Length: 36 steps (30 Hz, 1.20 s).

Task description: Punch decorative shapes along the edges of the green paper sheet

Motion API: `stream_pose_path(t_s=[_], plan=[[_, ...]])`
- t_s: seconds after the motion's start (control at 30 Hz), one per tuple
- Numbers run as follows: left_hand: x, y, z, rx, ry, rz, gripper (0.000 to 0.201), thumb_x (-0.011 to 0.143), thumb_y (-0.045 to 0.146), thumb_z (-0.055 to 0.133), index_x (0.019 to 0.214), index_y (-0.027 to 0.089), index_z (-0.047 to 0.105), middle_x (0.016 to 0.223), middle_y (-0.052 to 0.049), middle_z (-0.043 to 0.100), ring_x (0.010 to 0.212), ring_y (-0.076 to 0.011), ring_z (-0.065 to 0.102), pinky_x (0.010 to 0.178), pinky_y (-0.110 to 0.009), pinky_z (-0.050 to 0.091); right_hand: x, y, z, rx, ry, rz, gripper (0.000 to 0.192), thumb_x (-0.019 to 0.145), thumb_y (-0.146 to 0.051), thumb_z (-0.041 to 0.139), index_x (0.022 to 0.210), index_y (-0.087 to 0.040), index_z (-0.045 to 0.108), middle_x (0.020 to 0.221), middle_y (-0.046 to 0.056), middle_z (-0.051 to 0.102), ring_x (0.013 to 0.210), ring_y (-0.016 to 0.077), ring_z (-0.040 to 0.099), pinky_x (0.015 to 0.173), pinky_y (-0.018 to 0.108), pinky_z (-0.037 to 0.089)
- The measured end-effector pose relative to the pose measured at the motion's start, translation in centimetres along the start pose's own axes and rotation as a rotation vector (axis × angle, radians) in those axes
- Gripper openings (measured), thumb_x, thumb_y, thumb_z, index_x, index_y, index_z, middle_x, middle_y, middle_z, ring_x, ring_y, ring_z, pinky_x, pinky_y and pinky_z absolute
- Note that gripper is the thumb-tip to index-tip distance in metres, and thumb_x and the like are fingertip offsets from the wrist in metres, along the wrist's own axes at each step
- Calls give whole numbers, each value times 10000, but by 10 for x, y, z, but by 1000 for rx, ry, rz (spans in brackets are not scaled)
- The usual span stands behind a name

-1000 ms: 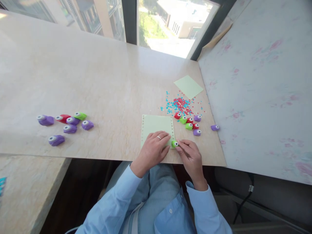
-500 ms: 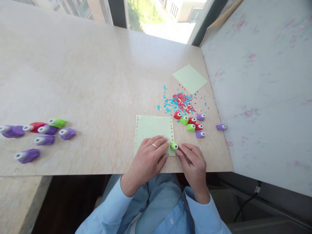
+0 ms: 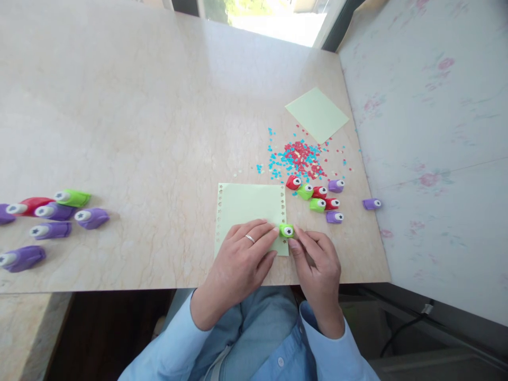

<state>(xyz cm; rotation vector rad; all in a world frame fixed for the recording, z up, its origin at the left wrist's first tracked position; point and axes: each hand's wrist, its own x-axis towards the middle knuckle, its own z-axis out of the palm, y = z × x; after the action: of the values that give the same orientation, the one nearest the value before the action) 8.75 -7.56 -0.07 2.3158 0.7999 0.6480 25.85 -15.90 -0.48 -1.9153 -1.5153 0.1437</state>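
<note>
A small green punch [image 3: 286, 230] sat on the right edge of a pale green paper sheet [image 3: 249, 207], near its lower right corner, on the tabletop [image 3: 138, 132]. The right hand [image 3: 317, 264] pinched the punch — fingers [image 3: 297, 239] closed narrowly on its right side. The left hand [image 3: 242, 259] lay flat on the lower part of the sheet, fingers spread slightly, a ring on one finger, fingertips just beside the punch. Small punched holes ran along the left and right edges of the sheet.

Just right of the sheet lay a cluster of small punches [image 3: 319, 198] — red, green and purple — with one purple punch [image 3: 372, 203] apart near the tabletop's right edge. Beyond the cluster, a scatter of red and blue confetti [image 3: 301, 157], then a second pale green sheet [image 3: 316, 115]. Well apart at the far left, a group of larger punches [image 3: 51, 217], mostly purple.
</note>
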Motion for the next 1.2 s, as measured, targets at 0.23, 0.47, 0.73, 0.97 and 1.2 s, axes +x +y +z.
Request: stream_pose_path(t_s=[0.23, 0.47, 0.73, 0.97, 1.2], plan=[[2, 1, 1, 39, 41, 4, 325, 961, 194, 554, 1281, 148, 577, 1271, -108, 668, 1258, -245, 559, 1004, -410, 456, -5, 2, -8, 39, -34, -35, 269, 927, -202, 654, 1191, -236, 690, 992, 69, 658, 920, 213, 622, 809, 372, 533], [4, 1, 3, 70, 73, 2, 318, 963, 185, 540, 1276, 157, 585, 1265, -119, 674, 1284, -261, 558, 987, -418, 468, -9, 6, -13, 64, -52, -90, 254, 893, -146, 689, 1132, -229, 715, 1000, 67, 658, 922, 202, 624, 802, 361, 540], [5, 1, 5, 86, 82, 0, 333, 953, 171, 553, 1284, 148, 584, 1265, -127, 675, 1285, -259, 560, 985, -414, 472, -10, 7, -18, 108, -82, -127, 305, 860, -82, 707, 1115, -246, 726, 984, 58, 668, 892, 197, 619, 752, 359, 544], [4, 1, 4, 79, 79, 1, 328, 963, 161, 539, 1289, 140, 566, 1283, -127, 668, 1300, -256, 546, 990, -414, 461, -9, 7, -18, 102, -85, -138, 323, 849, -70, 714, 1114, -255, 731, 967, 55, 680, 883, 201, 624, 746, 366, 547], [5, 1, 3, 75, 76, -9, 322, 958, 161, 550, 1279, 144, 572, 1284, -118, 671, 1305, -256, 542, 993, -408, 455, -9, 8, -16, 100, -82, -115, 322, 855, -80, 710, 1128, -249, 727, 982, 61, 686, 898, 203, 633, 761, 367, 548]])
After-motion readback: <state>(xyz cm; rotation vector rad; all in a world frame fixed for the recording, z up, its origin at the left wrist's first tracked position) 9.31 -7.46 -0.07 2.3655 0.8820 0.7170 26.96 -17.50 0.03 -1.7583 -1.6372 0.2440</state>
